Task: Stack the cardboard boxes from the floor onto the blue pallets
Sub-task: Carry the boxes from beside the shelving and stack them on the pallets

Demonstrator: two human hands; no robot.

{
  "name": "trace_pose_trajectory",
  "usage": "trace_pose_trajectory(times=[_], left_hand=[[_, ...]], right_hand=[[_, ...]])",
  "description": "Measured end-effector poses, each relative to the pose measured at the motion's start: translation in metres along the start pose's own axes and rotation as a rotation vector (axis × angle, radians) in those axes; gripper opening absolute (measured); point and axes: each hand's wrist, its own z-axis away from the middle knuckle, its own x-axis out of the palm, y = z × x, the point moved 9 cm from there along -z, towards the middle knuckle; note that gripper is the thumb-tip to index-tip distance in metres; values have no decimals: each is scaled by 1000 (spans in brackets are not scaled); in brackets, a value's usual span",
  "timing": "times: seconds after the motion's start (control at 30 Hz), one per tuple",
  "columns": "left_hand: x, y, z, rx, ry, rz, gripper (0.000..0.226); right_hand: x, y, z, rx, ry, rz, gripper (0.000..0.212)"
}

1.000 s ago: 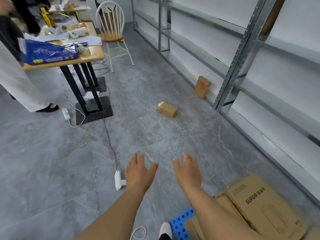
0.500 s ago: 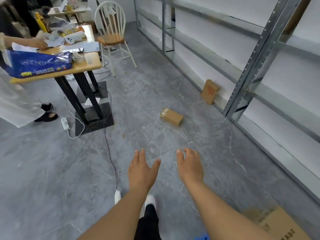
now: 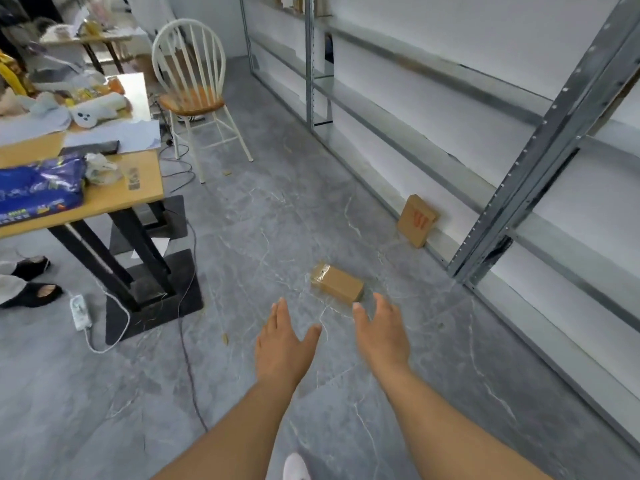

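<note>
A small taped cardboard box point(image 3: 336, 283) lies on the grey tiled floor just beyond my fingertips. A second, flat cardboard box point(image 3: 416, 220) with red print leans against the base of the metal shelving at the right. My left hand point(image 3: 282, 344) and my right hand point(image 3: 380, 333) are stretched forward, palms down, fingers straight, holding nothing. The right fingertips are close to the small box's near right corner without touching it. No blue pallet is in view.
Metal shelving point(image 3: 540, 161) runs along the right wall. A wooden table point(image 3: 145, 181) on black legs stands at the left, with a power strip point(image 3: 80, 311) and cables on the floor. A white chair point(image 3: 194, 95) stands behind. Another person's feet point(image 3: 31, 289) show at far left.
I have walked forward: the small box and the leaning box are nearer, and the pallet with its large boxes has dropped out of view behind me. Both hands stay open, reaching ahead.
</note>
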Motion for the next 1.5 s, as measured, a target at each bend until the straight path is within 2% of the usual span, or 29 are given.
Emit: trace_pose_trajectory(times=[0.13, 0.47, 0.87, 1.07, 1.17, 1.33, 1.5], left_hand=[[1, 23, -69, 24, -21, 7, 83], [74, 87, -216, 46, -175, -11, 81], [171, 156, -434, -162, -277, -10, 81], [221, 120, -489, -290, -340, 14, 80], [256, 84, -513, -358, -389, -20, 79], [337, 15, -553, -470, -454, -32, 77], [431, -58, -576, -572, -524, -39, 78]], right_hand=[[10, -23, -56, 35, 2, -45, 57], [15, 1, -213, 176, 44, -76, 55], [59, 31, -451, 381, -116, -30, 54], [120, 60, -511, 459, -220, 0, 51], [164, 84, -535, 496, -277, 11, 42], [248, 147, -573, 547, -339, 30, 35], [332, 220, -602, 569, -370, 63, 39]])
